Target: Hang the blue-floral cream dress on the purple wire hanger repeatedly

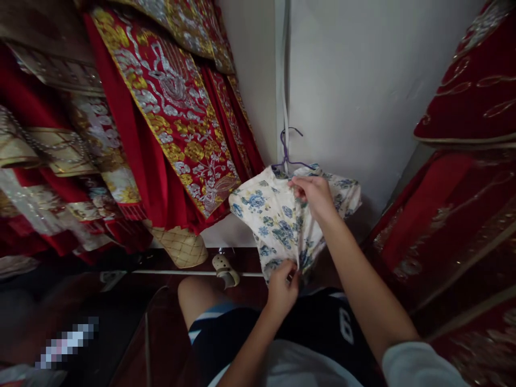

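Note:
A white blouse with blue flowers hangs in front of me on a thin purple hanger, whose hook points up by the wall. My right hand pinches the front edge of the blouse just under the neckline. Lower down, my left hand grips the same front edge near the hem. Between the two hands the edge runs nearly straight. Whether a button lies under my fingers is hidden.
Red garments with gold and silver embroidery hang to the left. More red embroidered clothes stand close on the right. A grey-white wall is behind the blouse. A beige clog lies on the floor.

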The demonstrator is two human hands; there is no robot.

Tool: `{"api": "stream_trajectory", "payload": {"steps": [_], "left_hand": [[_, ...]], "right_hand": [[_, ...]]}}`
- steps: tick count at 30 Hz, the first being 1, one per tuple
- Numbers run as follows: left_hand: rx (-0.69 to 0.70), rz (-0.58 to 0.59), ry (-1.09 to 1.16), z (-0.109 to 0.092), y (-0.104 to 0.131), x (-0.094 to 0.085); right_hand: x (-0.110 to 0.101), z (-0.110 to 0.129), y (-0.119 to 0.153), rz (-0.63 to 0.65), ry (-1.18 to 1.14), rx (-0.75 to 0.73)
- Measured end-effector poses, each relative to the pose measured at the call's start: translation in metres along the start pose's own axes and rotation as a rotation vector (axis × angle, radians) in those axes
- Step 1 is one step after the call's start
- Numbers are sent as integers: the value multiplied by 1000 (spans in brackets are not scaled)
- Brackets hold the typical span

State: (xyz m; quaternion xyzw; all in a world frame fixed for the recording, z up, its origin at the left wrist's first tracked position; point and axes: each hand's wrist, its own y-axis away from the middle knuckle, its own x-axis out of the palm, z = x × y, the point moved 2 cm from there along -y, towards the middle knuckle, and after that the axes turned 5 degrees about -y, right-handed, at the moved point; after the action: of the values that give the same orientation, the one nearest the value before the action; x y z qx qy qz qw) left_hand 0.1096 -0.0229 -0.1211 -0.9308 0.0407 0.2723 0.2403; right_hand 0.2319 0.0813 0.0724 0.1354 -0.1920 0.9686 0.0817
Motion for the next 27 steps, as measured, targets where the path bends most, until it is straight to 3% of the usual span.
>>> {"api": "stream_trajectory", "payload": {"steps": [3, 4, 7, 9, 11, 14, 19, 22, 24, 27], "left_hand": [[88, 145, -50, -19, -27, -23], [149, 130, -36, -30, -41, -36], [278, -146, 101, -67, -91, -83], [362, -211, 80, -88, -122, -106], [443, -162, -61, -103, -143, -116], [491, -114, -234, -113, -155, -119], [543, -154, -279, -125, -144, -128], [503, -291, -186, -121, -147, -148], [430, -425, -26, -107, -155, -164], [281, -619, 331, -66, -166, -181]], "right_hand": [[-4, -1, 11, 82, 81, -97], [-6, -2, 16, 105, 118, -135], [-11, 0, 27, 143, 200, -201], [-12, 3, 31, 150, 201, -213], [-12, 5, 32, 154, 176, -209], [-13, -2, 31, 131, 127, -197], [-27, -42, 29, 22, 135, -144], [-36, -70, 38, -22, 101, -55], [-38, -83, 51, -38, 57, -20], [-35, -94, 79, -59, -4, 37]]}}
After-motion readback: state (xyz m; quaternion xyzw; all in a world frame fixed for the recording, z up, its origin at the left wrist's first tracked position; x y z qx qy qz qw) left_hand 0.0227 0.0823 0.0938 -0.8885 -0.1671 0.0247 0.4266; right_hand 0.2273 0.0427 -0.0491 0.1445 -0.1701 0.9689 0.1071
